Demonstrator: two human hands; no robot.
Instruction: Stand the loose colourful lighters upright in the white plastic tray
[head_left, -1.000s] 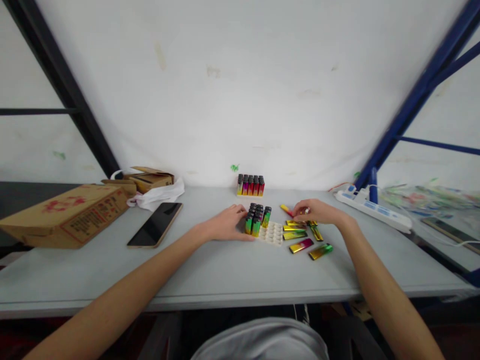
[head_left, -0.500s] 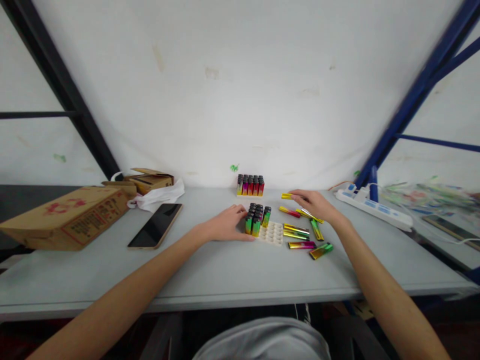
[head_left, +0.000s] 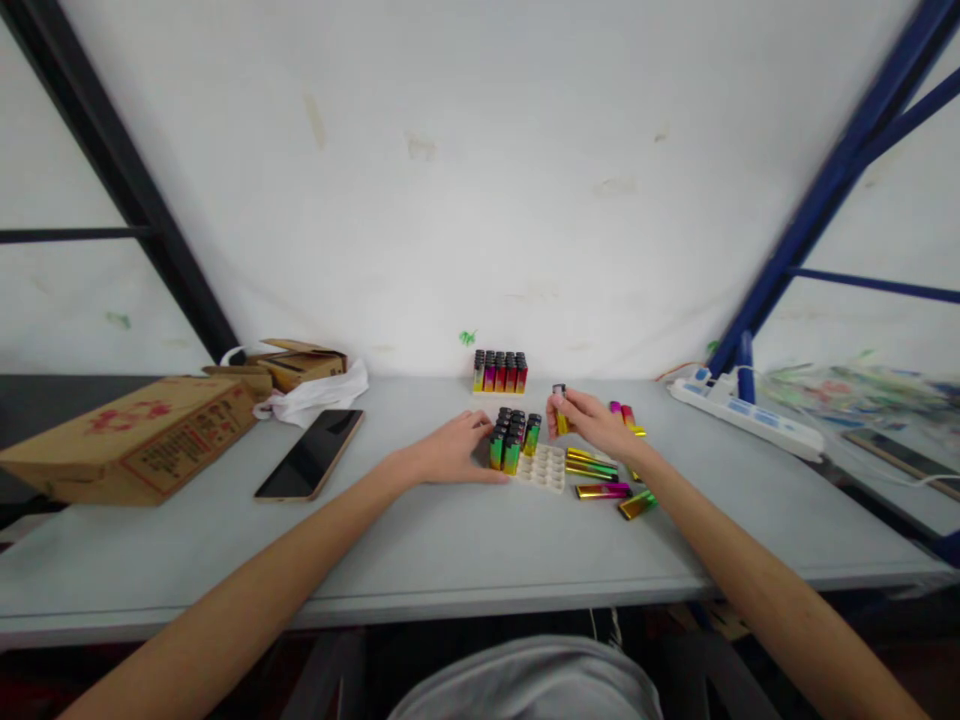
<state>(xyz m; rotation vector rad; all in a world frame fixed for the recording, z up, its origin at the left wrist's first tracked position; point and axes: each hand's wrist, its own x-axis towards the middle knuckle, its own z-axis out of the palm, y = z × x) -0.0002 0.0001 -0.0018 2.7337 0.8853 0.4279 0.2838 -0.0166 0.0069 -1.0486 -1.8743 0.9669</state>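
Note:
My right hand pinches a yellow lighter upright, its metal top up, just above the right back side of a white tray with round holes. Several green-and-yellow lighters with black tops stand in the tray's left part; the holes at its right show bare. My left hand is round the tray's left end, thumb along the front corner and fingers curled behind the standing lighters. Loose lighters in yellow, green and purple lie right of the tray, some partly hidden under my right hand and forearm.
A second block of standing lighters is by the wall. Left are a black phone, a white plastic bag, a cardboard box and a smaller open box. A white power strip lies at the right.
My right hand has moved left and towards me from the loose lighters. The yellow lighter in it has turned from lying flat to upright. My left hand and the tray have stayed put.

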